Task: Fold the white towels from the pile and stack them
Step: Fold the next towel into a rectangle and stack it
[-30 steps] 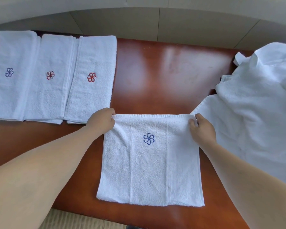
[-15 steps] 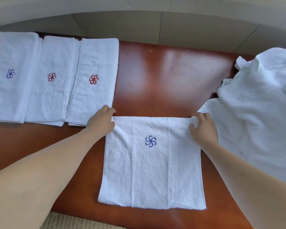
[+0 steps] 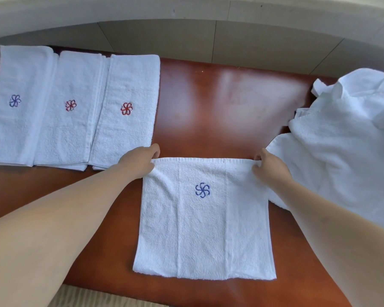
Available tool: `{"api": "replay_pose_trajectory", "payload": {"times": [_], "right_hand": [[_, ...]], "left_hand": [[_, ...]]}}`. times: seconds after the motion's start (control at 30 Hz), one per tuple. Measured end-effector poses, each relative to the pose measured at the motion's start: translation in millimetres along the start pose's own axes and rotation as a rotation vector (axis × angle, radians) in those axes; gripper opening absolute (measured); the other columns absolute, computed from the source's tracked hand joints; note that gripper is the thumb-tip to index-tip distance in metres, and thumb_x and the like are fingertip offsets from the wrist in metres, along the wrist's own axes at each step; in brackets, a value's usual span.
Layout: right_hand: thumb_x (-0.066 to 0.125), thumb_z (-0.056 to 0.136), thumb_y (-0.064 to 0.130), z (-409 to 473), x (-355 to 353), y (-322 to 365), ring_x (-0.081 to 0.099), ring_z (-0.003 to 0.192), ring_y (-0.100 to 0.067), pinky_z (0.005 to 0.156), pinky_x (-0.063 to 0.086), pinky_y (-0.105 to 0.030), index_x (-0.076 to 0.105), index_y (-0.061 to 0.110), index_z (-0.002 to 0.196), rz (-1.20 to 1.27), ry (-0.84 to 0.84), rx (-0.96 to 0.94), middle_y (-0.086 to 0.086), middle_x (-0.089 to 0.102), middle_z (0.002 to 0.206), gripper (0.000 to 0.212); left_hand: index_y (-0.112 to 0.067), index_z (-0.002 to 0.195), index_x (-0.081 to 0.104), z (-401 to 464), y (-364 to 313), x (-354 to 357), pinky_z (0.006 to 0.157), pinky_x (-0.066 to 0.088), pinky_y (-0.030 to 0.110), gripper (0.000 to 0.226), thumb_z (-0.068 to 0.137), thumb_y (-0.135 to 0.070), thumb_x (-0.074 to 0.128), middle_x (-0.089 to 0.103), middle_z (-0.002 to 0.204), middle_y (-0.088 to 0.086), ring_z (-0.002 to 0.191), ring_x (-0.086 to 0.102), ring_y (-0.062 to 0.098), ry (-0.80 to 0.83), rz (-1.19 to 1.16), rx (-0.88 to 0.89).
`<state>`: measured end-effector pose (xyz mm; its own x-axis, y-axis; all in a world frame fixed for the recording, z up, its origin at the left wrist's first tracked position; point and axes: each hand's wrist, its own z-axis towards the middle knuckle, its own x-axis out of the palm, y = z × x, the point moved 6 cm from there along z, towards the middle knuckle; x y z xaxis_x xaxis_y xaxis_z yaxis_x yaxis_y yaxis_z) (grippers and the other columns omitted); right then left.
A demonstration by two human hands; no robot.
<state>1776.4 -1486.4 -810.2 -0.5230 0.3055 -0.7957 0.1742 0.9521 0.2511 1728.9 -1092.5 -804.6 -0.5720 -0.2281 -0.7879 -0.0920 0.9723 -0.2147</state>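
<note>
Your left hand [image 3: 140,161] and right hand [image 3: 269,168] each pinch a far corner of the towel [image 3: 204,220], flat on the tabletop [image 3: 220,111] centre. Terry's light and floppy, so keep each grip at the corners and fold evenly.

No readable text, brand, label or number appears anywhere. The only marks are embroidered pinwheel-flower emblems: a blue one on the near centre towel [image 3: 203,218], and, on the three folded towels at far left, blue on the leftmost towel [image 3: 16,103] and red on the middle towel [image 3: 70,107] and right towel [image 3: 126,109].
</note>
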Motion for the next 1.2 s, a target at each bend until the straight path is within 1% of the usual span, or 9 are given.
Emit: {"api": "replay_pose_trajectory", "payload": {"times": [0.1, 0.23, 0.33, 0.47, 0.6, 0.7, 0.83, 1.03, 1.2], "right_hand": [[0.046, 0.095, 0.013, -12, -6, 0, 0.053, 0.058, -0.021, 0.049, 0.033, -0.03, 0.047, 0.024, 0.107, -0.012, -0.026, -0.032, -0.003, 0.057, 0.071, 0.016], [0.043, 0.095, 0.016, -37, -22, 4, 0.058, 0.064, -0.019, 0.054, 0.043, -0.031, 0.049, 0.03, 0.099, -0.049, 0.013, -0.096, 0.004, 0.066, 0.091, 0.016], [0.042, 0.095, 0.016, -62, -41, 7, 0.059, 0.067, -0.022, 0.058, 0.046, -0.032, 0.053, 0.032, 0.094, -0.045, -0.023, -0.105, 0.002, 0.067, 0.085, 0.019], [0.045, 0.095, 0.015, -101, -61, 8, 0.056, 0.066, -0.02, 0.049, 0.033, -0.03, 0.054, 0.034, 0.087, -0.063, -0.071, -0.15, 0.008, 0.058, 0.072, 0.023], [0.051, 0.095, 0.017, -140, -91, 8, 0.061, 0.082, -0.019, 0.063, 0.044, -0.03, 0.069, 0.031, 0.101, -0.03, -0.12, -0.159, 0.007, 0.07, 0.094, 0.024], [0.056, 0.094, 0.019, -168, -124, 14, 0.064, 0.091, -0.022, 0.074, 0.052, -0.034, 0.076, 0.027, 0.104, -0.047, -0.183, -0.182, 0.003, 0.073, 0.099, 0.023], [0.062, 0.092, 0.016, -201, -179, 29, 0.066, 0.096, -0.026, 0.08, 0.052, -0.035, 0.079, 0.022, 0.101, 0.012, -0.335, -0.239, 0.001, 0.075, 0.1, 0.019], [0.06, 0.092, 0.016, -230, -254, 47, 0.063, 0.093, -0.024, 0.076, 0.045, -0.032, 0.078, 0.019, 0.1, 0.05, -0.576, -0.294, 0.0, 0.074, 0.098, 0.02], [0.062, 0.088, 0.015, -245, -246, 33, 0.061, 0.084, -0.027, 0.066, 0.037, -0.031, 0.068, 0.024, 0.104, 0.091, -0.649, -0.262, 0.006, 0.07, 0.086, 0.019]], "left_hand": [[-0.031, 0.096, 0.041, -9, -4, -3, 0.06, 0.044, 0.036, 0.025, 0.093, -0.009, 0.053, 0.057, 0.082, -0.001, 0.071, 0.053, 0.019, -0.002, 0.002, 0.035], [-0.034, 0.094, 0.053, -28, -8, -15, 0.07, 0.048, 0.034, 0.018, 0.097, -0.017, 0.055, 0.061, 0.095, -0.008, 0.085, 0.057, 0.016, -0.006, 0.008, 0.056], [-0.033, 0.095, 0.058, -47, -12, -29, 0.063, 0.041, 0.026, 0.015, 0.097, -0.018, 0.058, 0.061, 0.095, -0.011, 0.084, 0.055, 0.011, -0.022, 0.015, 0.08], [-0.035, 0.093, 0.062, -80, -20, -49, 0.06, 0.035, 0.021, 0.013, 0.095, -0.022, 0.062, 0.057, 0.09, -0.016, 0.077, 0.051, 0.002, -0.019, 0.049, 0.112], [-0.026, 0.099, 0.07, -116, -27, -78, 0.061, 0.034, 0.018, 0.009, 0.094, -0.022, 0.065, 0.06, 0.089, -0.014, 0.083, 0.054, 0.007, -0.054, 0.133, 0.163], [-0.024, 0.094, 0.07, -145, -38, -109, 0.064, 0.038, 0.023, 0.007, 0.092, -0.022, 0.064, 0.061, 0.086, -0.015, 0.086, 0.057, 0.01, -0.096, 0.187, 0.198], [-0.024, 0.087, 0.068, -179, -55, -168, 0.069, 0.045, 0.03, 0.007, 0.092, -0.026, 0.064, 0.068, 0.087, -0.011, 0.086, 0.06, 0.013, -0.217, 0.254, 0.23], [-0.018, 0.09, 0.065, -220, -77, -252, 0.066, 0.038, 0.033, 0.011, 0.095, -0.028, 0.064, 0.067, 0.088, -0.005, 0.085, 0.058, 0.021, -0.488, 0.297, 0.292], [-0.017, 0.092, 0.056, -238, -82, -242, 0.063, 0.036, 0.035, 0.009, 0.094, -0.021, 0.064, 0.062, 0.082, -0.001, 0.082, 0.06, 0.029, -0.578, 0.176, 0.309]]}}
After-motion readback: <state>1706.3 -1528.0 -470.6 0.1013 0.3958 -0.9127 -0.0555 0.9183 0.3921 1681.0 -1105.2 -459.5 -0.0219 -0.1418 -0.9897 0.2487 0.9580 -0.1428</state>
